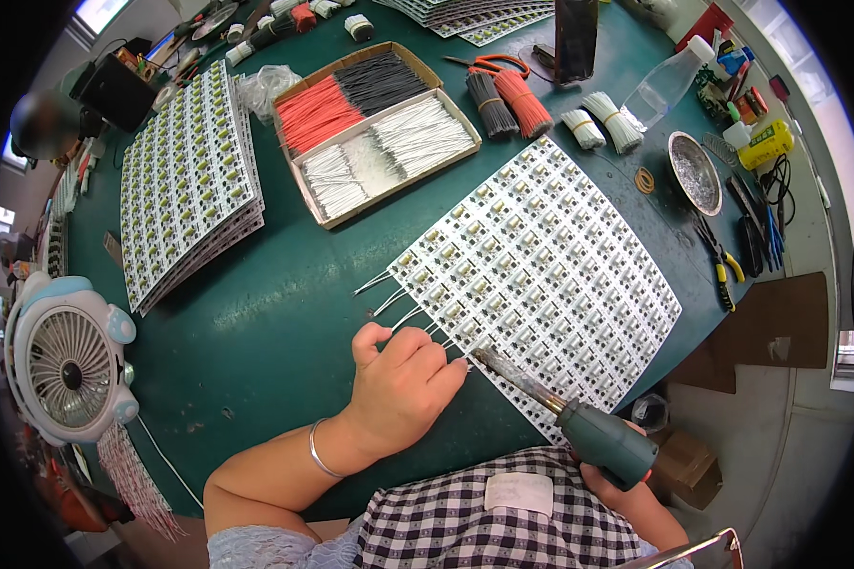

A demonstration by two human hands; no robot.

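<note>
A white circuit board panel [541, 256] with rows of small components lies on the table in front of me. Several short white wires [389, 302] stick out from its left edge. My left hand [403, 389] is closed in a pinch at that edge, on a white wire mostly hidden by the fingers. In my right hand [598, 482] is a soldering iron [603, 441] with a dark green handle. Its tip meets the board's edge just beside my left fingertips. The handle hides much of my right hand.
A cardboard tray [389, 204] holds red, black and white wires. Stacked panels [190, 180] stand to its left, above a small fan [71, 370]. Bundled wires [522, 100], a plastic bottle [669, 85], a metal bowl [695, 173] and pliers [721, 266] lie at the far and right sides.
</note>
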